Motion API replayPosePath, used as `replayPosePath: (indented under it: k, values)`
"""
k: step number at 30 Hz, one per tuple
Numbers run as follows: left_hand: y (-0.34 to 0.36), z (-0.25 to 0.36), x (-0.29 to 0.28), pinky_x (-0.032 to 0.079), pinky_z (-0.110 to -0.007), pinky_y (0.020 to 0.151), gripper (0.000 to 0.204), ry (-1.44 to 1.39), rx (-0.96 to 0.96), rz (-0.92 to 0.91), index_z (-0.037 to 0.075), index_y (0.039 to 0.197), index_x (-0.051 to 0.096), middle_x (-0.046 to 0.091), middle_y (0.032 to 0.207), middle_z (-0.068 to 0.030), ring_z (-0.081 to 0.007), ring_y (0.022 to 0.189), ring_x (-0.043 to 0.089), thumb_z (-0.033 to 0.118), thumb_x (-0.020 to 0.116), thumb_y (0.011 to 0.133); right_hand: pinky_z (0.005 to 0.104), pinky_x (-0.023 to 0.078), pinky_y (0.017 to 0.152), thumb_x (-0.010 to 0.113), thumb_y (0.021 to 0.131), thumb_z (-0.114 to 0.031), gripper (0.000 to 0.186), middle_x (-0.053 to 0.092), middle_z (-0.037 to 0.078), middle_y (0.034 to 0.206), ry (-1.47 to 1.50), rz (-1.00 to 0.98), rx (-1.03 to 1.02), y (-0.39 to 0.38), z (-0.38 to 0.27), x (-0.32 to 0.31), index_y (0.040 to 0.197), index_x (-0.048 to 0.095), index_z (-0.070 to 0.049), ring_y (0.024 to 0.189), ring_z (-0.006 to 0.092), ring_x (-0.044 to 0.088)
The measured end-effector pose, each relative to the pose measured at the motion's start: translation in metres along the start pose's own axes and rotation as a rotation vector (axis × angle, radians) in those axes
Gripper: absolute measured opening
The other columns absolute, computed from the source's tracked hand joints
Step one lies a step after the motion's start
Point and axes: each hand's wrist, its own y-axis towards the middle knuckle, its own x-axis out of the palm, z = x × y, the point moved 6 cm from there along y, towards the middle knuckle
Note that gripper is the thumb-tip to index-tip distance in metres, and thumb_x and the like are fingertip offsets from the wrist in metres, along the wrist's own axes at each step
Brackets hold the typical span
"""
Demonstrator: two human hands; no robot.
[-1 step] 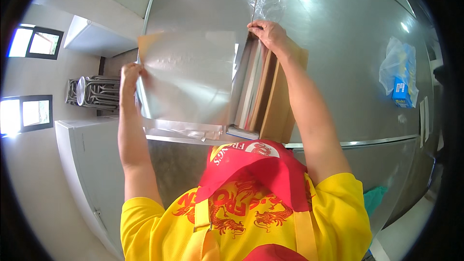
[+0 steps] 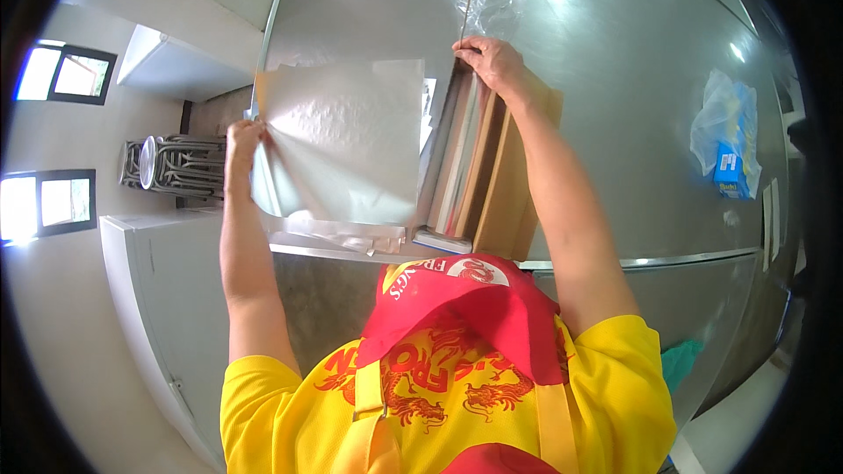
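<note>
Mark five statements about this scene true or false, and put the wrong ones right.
1. The left hand grips the translucent sheet near its left edge. True.
2. The right hand is at the near end of the brown box. False: the right hand is at its far end.
3. The blue package lies right of the brown box. True.
4. The sleeves are green. False: the sleeves are yellow.
5. The stools are stacked. True.
</note>
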Motion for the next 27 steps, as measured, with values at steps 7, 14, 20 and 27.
replayPosePath:
  k: [7,14,20,27]
  values:
    - [-0.022,-0.084,0.023,0.056,-0.041,0.081,0.022,0.272,-0.094,0.251,0.000,0.089,0.077,0.075,0.085,-0.0194,-0.0312,0.082,0.072,0.020,0.073,0.082,0.0336,0.053,0.084,0.069,0.094,-0.038,0.023,0.077,0.002,0.097,-0.022,-0.035,0.054,0.001,0.004,-0.002,0.108,0.078,-0.023,0.089,0.0198,0.072]
    - [-0.066,-0.022,0.039,0.050,-0.043,0.095,0.021,0.455,0.277,0.639,0.004,0.106,0.074,0.067,0.115,-0.0195,-0.0352,0.106,0.063,0.007,0.065,0.087,0.0379,0.055,0.086,0.069,0.094,-0.040,0.024,0.077,0.003,0.102,-0.021,-0.021,0.009,0.002,0.001,0.000,0.109,0.078,-0.023,0.093,0.0241,0.073]
    - [-0.226,0.195,0.192,0.048,-0.045,0.097,0.027,0.077,0.857,-0.017,0.004,0.112,0.068,0.062,0.121,-0.0164,-0.0345,0.112,0.060,0.007,0.070,0.086,0.0368,0.055,0.085,0.070,0.094,-0.038,0.024,0.078,0.005,0.099,-0.007,-0.017,0.045,-0.002,0.005,-0.001,0.108,0.078,-0.021,0.090,0.0225,0.074]
    - [-0.236,0.237,0.271,0.043,-0.051,0.098,0.023,0.706,0.852,-0.050,-0.007,0.097,0.069,0.056,0.119,-0.0220,-0.0396,0.117,0.051,0.014,0.063,0.088,0.0365,0.055,0.085,0.071,0.094,-0.036,0.022,0.078,0.005,0.100,0.015,0.012,0.003,0.002,0.003,-0.003,0.108,0.078,-0.019,0.089,0.0228,0.073]
